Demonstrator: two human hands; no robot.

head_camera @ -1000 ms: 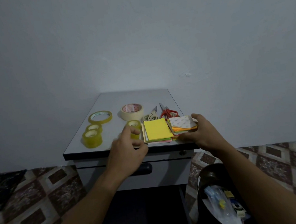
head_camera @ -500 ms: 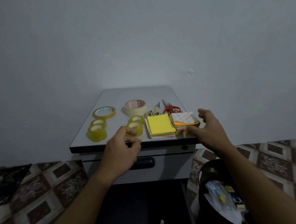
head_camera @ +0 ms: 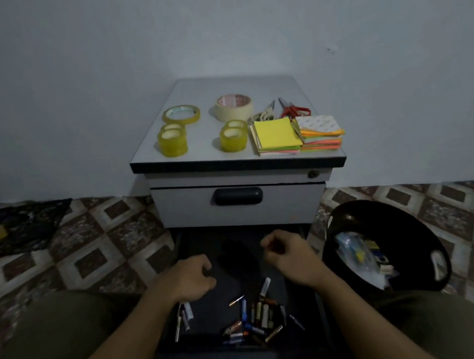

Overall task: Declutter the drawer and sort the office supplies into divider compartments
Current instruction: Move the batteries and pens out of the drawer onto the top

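Step in hand: emptying the lower drawer (head_camera: 230, 269), which stands pulled out beneath the head camera. No divider compartments are visible in it, so sorting proper appears not yet begun.

Hands: the left hand (head_camera: 192, 279) hovers over the drawer's left side, fingers loosely curled, nothing visible in them. The right hand (head_camera: 291, 256) hovers over the right side, fingers curled with thumb near forefinger; whether it pinches something small cannot be told in this dim light.

Location of supplies: a loose heap of pens and markers (head_camera: 257, 316) lies at the near end of the drawer, with a few strays (head_camera: 184, 319) to its left. On the desk (head_camera: 210, 129) are tape rolls (head_camera: 173, 142), two pairs of scissors (head_camera: 293, 110) and sticky-note stacks (head_camera: 276, 135). A black bin (head_camera: 407, 215) holding discards sits to the right.

Next move, as judged: lower a hand onto the heap, gather the pens in a bunch, and lift them to the desk. The pens lie crossed and will likely roll or scatter if grasped singly.
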